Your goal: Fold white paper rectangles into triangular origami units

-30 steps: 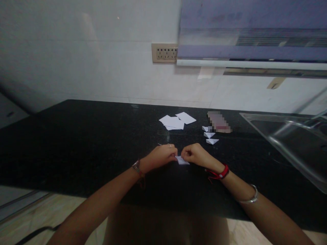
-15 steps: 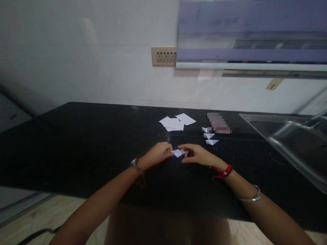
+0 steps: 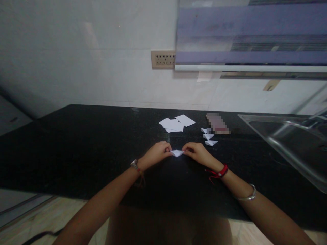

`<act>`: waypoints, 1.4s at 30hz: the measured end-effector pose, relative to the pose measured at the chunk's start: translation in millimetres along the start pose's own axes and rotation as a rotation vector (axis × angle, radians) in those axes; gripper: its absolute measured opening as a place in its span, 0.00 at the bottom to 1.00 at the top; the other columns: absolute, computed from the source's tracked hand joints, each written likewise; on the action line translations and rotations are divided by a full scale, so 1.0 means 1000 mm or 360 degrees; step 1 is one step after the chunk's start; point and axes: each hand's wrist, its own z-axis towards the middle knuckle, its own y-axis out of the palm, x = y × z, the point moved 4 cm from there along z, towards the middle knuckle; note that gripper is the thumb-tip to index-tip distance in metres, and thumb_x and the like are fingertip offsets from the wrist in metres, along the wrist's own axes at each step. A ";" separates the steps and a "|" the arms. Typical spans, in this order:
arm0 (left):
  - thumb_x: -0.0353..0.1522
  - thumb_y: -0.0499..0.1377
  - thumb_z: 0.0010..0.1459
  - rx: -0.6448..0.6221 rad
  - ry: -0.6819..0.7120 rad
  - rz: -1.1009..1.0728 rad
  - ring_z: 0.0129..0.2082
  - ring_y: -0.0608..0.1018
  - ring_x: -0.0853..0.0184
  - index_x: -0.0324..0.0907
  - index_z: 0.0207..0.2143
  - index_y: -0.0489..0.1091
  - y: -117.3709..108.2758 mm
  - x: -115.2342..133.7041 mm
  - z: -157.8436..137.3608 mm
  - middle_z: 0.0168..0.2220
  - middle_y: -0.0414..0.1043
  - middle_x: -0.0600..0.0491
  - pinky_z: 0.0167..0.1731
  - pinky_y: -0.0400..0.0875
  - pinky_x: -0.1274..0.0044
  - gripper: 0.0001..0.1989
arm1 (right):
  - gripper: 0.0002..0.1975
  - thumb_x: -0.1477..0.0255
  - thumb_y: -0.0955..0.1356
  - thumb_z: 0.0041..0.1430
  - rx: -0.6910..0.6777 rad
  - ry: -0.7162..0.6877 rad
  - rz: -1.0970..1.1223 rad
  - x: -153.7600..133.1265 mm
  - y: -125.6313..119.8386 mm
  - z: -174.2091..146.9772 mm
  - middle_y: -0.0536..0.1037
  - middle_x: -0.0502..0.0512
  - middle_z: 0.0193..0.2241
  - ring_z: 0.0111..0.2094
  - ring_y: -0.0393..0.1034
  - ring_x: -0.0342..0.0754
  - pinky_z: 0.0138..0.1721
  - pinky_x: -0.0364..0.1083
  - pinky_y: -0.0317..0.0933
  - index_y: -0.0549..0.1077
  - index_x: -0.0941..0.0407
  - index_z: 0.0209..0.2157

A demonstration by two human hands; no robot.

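The folded white paper (image 3: pixel 177 153) sits mid-desk (image 3: pixel 76 146), between the hands. The left hand (image 3: pixel 158 152) pinches its left tip, the right hand (image 3: pixel 196 151) its right, fingers curled nearly closed, though exact fingertip contact is hard to make out. Both forearms (image 3: pixel 108 191) slant inward over the near edge. Loose sheets (image 3: pixel 175 125) lie farther off.

Behind the long, black, faintly speckled countertop (image 3: pixel 76 146) there stands a pale grey wall of glossy tiles (image 3: pixel 114 78), which reflects a weak light. A purple-and-grey striped panel (image 3: pixel 217 25) adjoins the beige rectangular socket plate (image 3: pixel 162 59). At right is a silver metal sink (image 3: pixel 263 129); below, a cream marbled floor (image 3: pixel 67 211).
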 end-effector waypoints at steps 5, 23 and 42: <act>0.34 0.54 0.51 0.0015 0.0029 -0.0036 0.27 0.66 0.72 0.38 0.28 0.66 0.000 0.004 0.000 0.26 0.65 0.55 0.26 0.57 0.81 0.07 | 0.05 0.77 0.65 0.48 -0.0010 -0.0020 0.0033 0.005 -0.001 0.000 0.73 0.52 0.26 0.27 0.66 0.42 0.29 0.40 0.57 0.72 0.60 0.29; 0.37 0.54 0.51 0.0108 0.0029 -0.0080 0.25 0.66 0.73 0.37 0.28 0.67 0.005 -0.004 0.003 0.25 0.65 0.55 0.25 0.57 0.82 0.10 | 0.05 0.75 0.64 0.49 0.0083 -0.0033 0.0056 0.001 -0.003 -0.001 0.73 0.52 0.24 0.26 0.66 0.41 0.29 0.40 0.58 0.72 0.60 0.28; 0.36 0.55 0.51 -0.0068 0.0440 0.0083 0.31 0.68 0.70 0.39 0.32 0.67 0.028 0.048 0.039 0.30 0.66 0.53 0.29 0.61 0.80 0.09 | 0.10 0.67 0.64 0.48 0.0225 0.0301 -0.0051 0.079 -0.090 -0.084 0.74 0.53 0.26 0.29 0.67 0.45 0.33 0.43 0.59 0.72 0.60 0.27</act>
